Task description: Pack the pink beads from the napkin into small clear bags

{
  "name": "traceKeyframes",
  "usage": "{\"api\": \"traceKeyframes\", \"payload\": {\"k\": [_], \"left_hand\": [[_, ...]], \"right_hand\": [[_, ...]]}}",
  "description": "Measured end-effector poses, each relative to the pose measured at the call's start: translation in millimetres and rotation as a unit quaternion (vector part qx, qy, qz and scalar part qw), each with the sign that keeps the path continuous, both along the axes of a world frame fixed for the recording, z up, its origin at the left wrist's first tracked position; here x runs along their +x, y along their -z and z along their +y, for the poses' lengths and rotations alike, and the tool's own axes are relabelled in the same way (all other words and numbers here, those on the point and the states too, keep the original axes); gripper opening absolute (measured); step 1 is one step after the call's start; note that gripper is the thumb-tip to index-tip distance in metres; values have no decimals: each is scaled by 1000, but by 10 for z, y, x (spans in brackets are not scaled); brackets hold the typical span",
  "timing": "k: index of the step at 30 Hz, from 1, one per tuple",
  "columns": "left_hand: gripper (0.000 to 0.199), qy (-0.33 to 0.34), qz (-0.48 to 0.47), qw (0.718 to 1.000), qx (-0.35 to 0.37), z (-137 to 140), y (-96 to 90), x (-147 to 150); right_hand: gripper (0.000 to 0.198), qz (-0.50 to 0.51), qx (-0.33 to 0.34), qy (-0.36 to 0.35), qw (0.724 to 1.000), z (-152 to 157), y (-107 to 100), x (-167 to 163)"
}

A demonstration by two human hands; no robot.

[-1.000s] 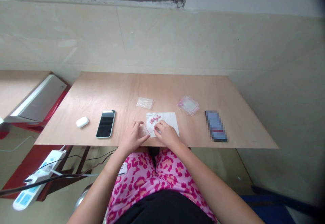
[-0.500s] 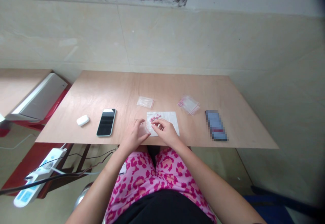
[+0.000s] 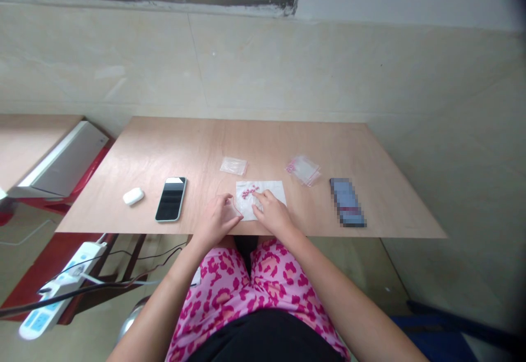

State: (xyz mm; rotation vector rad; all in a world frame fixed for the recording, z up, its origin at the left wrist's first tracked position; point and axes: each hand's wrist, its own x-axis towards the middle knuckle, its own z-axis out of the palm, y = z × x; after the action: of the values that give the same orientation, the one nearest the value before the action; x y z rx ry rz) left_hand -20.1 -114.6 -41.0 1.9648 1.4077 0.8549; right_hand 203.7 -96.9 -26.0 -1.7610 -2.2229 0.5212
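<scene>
My left hand [image 3: 217, 218] holds a small clear zip bag, its red seal line curving between thumb and fingers at the near edge of the white sheet [image 3: 276, 191]. Several small pink pieces [image 3: 249, 192], perhaps beads or pills, lie clustered on that sheet; their kind is too small to make out. Over the sheet, my right hand [image 3: 274, 215] has its index finger stretched to the edge of the cluster. Its thumb is apart from the index finger, with nothing visible between them.
Flat clear bags [image 3: 233, 166] lie behind the sheet, and a pile of zip bags [image 3: 303, 170] with pink contents lies back right. A phone [image 3: 171, 200] and white case [image 3: 133, 196] sit left, a blurred-out phone [image 3: 347, 203] right. A power strip [image 3: 61, 291] is below left.
My right hand has moved from beside the bag's mouth to the pink pieces, and its pinched fingers have parted. My left hand stays in place with the zip bag.
</scene>
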Motion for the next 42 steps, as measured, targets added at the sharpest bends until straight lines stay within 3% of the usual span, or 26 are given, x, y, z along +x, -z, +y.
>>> {"api": "traceKeyframes", "payload": {"k": [5, 15, 18, 22, 26, 31, 36, 42], "left_hand": [[58, 4, 7, 1000, 2, -23, -30, -12], [59, 12, 20, 1000, 11, 7, -32, 21], [58, 16, 27, 999, 5, 14, -61, 29], [60, 16, 25, 1000, 7, 1, -73, 49], [61, 19, 18, 1000, 12, -7, -45, 52], [61, 8, 10, 1000, 1, 14, -42, 14], [58, 0, 7, 1000, 8, 29, -38, 2], [57, 2, 12, 1000, 5, 31, -32, 2]], "right_hand": [[25, 29, 18, 24, 999, 18, 46, 33], [9, 64, 10, 2, 998, 44, 133, 50], [8, 140, 12, 9, 990, 91, 123, 70], [18, 293, -3, 43, 955, 92, 100, -21], [23, 357, -20, 0, 934, 24, 69, -142], [25, 238, 34, -24, 970, 12, 87, -96], [46, 62, 34, -53, 996, -28, 127, -100], [33, 49, 36, -45, 997, -39, 115, -125]]}}
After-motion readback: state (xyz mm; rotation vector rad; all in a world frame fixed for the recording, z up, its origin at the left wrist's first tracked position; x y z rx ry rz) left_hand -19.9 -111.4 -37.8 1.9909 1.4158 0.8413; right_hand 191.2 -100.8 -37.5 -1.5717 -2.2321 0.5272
